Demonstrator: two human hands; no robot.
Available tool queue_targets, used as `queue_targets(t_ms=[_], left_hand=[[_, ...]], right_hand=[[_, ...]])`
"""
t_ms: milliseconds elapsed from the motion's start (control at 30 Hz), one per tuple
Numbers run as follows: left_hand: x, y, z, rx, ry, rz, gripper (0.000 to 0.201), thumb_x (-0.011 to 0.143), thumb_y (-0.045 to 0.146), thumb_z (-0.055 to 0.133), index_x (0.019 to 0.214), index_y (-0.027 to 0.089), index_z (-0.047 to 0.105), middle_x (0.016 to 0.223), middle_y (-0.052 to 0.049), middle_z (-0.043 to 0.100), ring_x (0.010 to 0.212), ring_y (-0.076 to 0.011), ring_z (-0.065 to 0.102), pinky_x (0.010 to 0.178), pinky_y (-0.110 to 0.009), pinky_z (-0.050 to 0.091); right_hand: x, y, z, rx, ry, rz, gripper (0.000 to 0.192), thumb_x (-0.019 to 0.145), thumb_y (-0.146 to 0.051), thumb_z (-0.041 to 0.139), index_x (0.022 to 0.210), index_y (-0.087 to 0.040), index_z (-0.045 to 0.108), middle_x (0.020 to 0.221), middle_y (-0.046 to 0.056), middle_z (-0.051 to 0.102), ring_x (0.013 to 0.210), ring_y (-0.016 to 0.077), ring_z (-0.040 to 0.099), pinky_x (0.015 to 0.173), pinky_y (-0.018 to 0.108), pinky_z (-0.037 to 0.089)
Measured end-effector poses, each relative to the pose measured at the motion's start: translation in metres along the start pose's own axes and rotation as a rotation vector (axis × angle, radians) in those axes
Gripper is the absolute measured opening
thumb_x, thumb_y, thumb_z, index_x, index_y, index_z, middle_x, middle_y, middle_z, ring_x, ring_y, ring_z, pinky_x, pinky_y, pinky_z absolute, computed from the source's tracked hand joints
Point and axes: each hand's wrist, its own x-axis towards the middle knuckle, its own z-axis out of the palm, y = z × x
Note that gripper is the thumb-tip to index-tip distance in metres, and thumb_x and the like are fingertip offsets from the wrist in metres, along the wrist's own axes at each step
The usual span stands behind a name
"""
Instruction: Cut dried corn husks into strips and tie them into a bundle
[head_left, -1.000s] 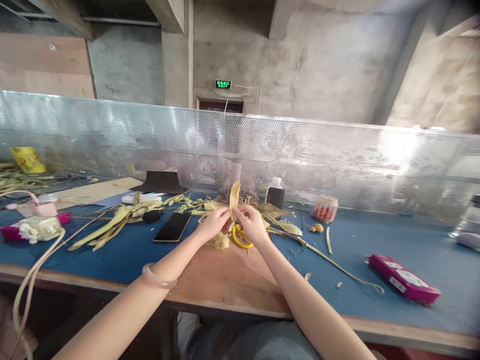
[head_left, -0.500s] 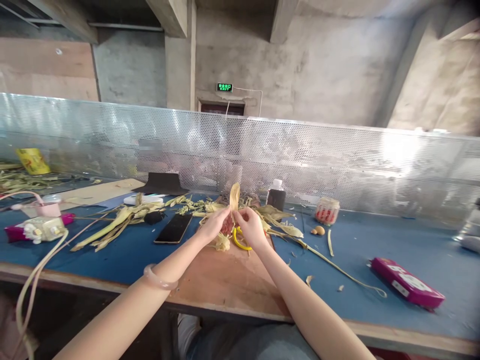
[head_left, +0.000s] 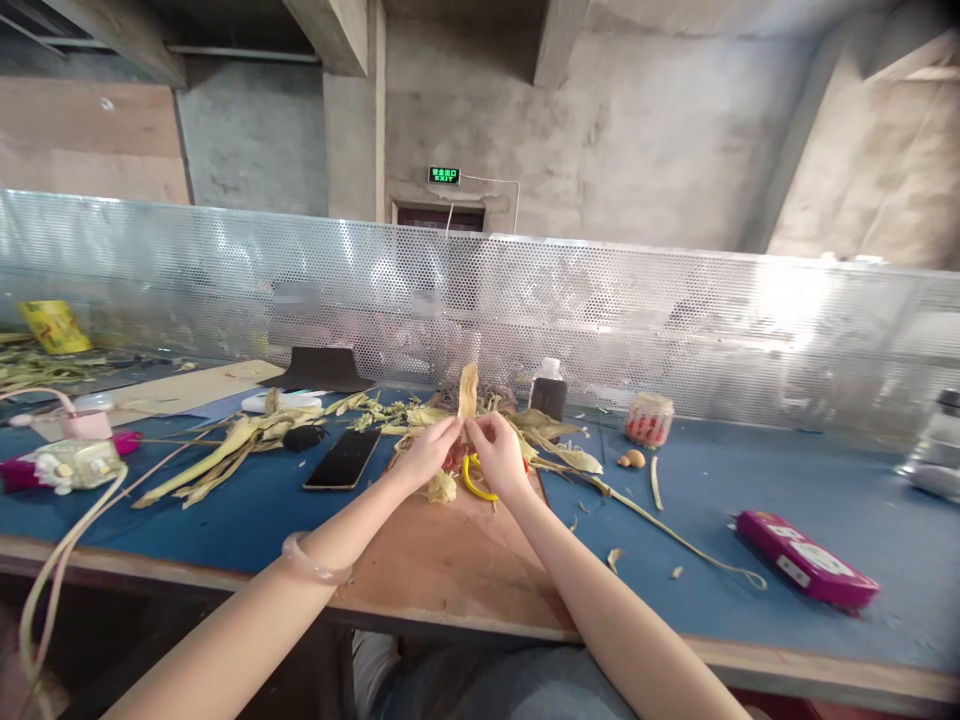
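My left hand [head_left: 424,453] and my right hand [head_left: 499,450] meet over the middle of the table, fingertips pinching the base of a pale dried husk leaf [head_left: 468,391] that stands upright between them. Yellow-handled scissors [head_left: 477,480] lie on the brown board [head_left: 450,560] just below my hands. A small frilly husk piece [head_left: 442,487] rests beside the scissors. A pale bangle [head_left: 315,565] circles my left wrist.
Dried husks [head_left: 240,440] lie piled at left and behind my hands. A black phone [head_left: 343,459], a dark bottle [head_left: 549,391], a small red-and-white jar [head_left: 649,418], a magenta box [head_left: 805,560] and a long stalk strand [head_left: 675,535] sit on the blue table [head_left: 825,490]. A perforated metal screen [head_left: 675,320] runs along the far edge.
Both hands keep pinching the husk leaf in nearly the same spot, the fingers shifting slightly closer together. The view has shifted a little.
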Motion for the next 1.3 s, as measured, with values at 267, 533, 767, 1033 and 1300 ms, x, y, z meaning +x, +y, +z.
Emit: queue_targets(t_ms=[267,533,767,1033,1300], left_hand=[[-0.001,-0.002,0.001,0.082,-0.018,0.024,0.033,0.088,0.052,0.041,0.079,0.021,0.05,0.052,0.004,0.048,0.043,-0.0124,0.046,0.043,-0.024,0.035],[-0.001,0.003,0.0,-0.032,-0.012,-0.012,0.03,0.088,0.048,0.044,0.077,0.02,0.049,0.053,0.004,0.049,0.044,-0.0116,0.045,0.044,-0.024,0.035],[-0.001,-0.002,0.0,-0.077,0.014,-0.034,0.034,0.088,0.052,0.042,0.08,0.02,0.052,0.054,0.003,0.051,0.048,-0.0135,0.048,0.048,-0.025,0.036],[-0.001,0.002,0.003,-0.195,-0.002,-0.048,0.033,0.086,0.048,0.047,0.071,0.02,0.05,0.051,0.004,0.047,0.043,-0.0113,0.045,0.044,-0.024,0.034],[-0.004,0.013,0.003,-0.463,-0.096,-0.109,0.029,0.086,0.039,0.05,0.067,0.017,0.047,0.049,0.005,0.044,0.042,-0.0083,0.042,0.045,-0.022,0.034]], right_hand=[[0.001,0.006,0.002,0.092,0.04,0.069,0.027,0.078,-0.045,0.056,0.068,-0.021,0.047,0.064,-0.001,0.053,0.06,0.0143,0.053,0.058,0.026,0.044],[0.003,0.002,0.004,0.153,-0.133,0.116,0.036,0.083,-0.052,0.044,0.065,-0.021,0.044,0.055,-0.004,0.044,0.048,0.0106,0.041,0.047,0.023,0.037],[0.001,-0.002,0.002,0.096,-0.141,0.038,0.035,0.081,-0.046,0.049,0.058,-0.021,0.041,0.056,-0.005,0.041,0.056,0.012,0.039,0.055,0.025,0.032],[-0.001,0.002,0.007,0.26,-0.244,0.14,0.032,0.084,-0.049,0.046,0.068,-0.021,0.044,0.051,-0.006,0.047,0.044,0.0104,0.041,0.045,0.023,0.032],[0.003,0.0,0.005,0.517,-0.379,0.245,0.032,0.08,-0.05,0.052,0.071,-0.02,0.047,0.05,-0.005,0.05,0.04,0.0089,0.047,0.041,0.02,0.035]])
